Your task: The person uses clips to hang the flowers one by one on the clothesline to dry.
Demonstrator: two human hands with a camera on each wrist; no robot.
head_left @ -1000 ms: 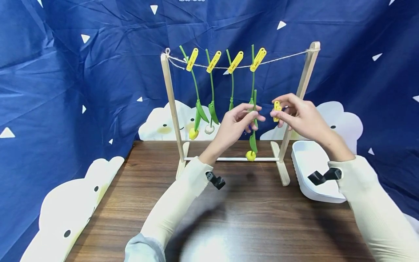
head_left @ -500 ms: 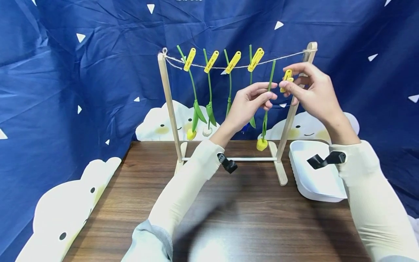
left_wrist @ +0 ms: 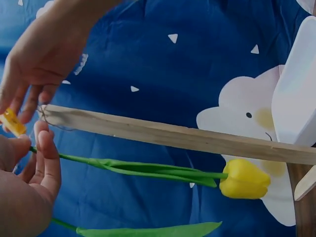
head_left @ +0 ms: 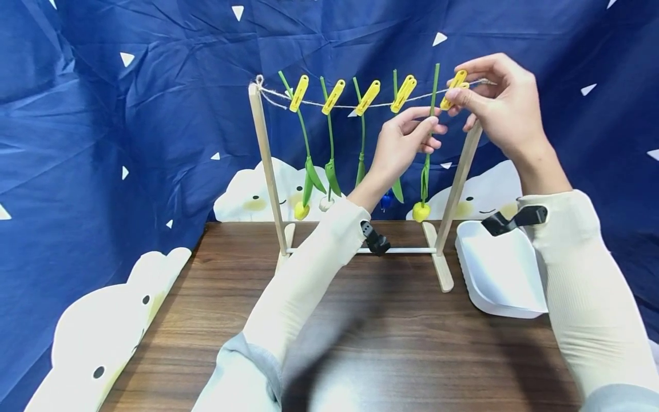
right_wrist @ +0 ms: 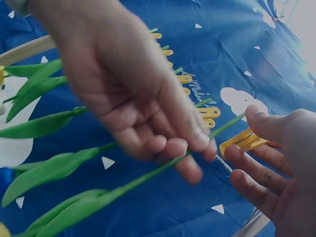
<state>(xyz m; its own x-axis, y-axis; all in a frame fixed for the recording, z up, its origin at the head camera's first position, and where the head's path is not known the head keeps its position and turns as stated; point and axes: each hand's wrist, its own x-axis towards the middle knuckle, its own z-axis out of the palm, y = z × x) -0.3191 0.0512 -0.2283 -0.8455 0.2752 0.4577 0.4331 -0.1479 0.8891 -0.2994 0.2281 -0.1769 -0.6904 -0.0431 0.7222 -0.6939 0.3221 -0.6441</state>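
Observation:
Between left thumb and fingers, my left hand pinches the green stem of a yellow tulip, which hangs head down. The stem's top reaches above the string. My right hand pinches a yellow clothespin close to the string, just right of that stem. In the right wrist view the clothespin lies between right thumb and fingers, its tip near the stem. Whether its tip touches the string I cannot tell. Several yellow clothespins hold other upside-down flowers on the string to the left.
The string is tied between two wooden posts joined low down by a white rod. A white plastic basin stands at the right on the brown table. Behind hangs a blue cloth with clouds and triangles.
Both hands have risen toward the string and shifted right. The left hand has carried the yellow tulip up until its stem passes the string; the right has brought the clothespin up beside it.

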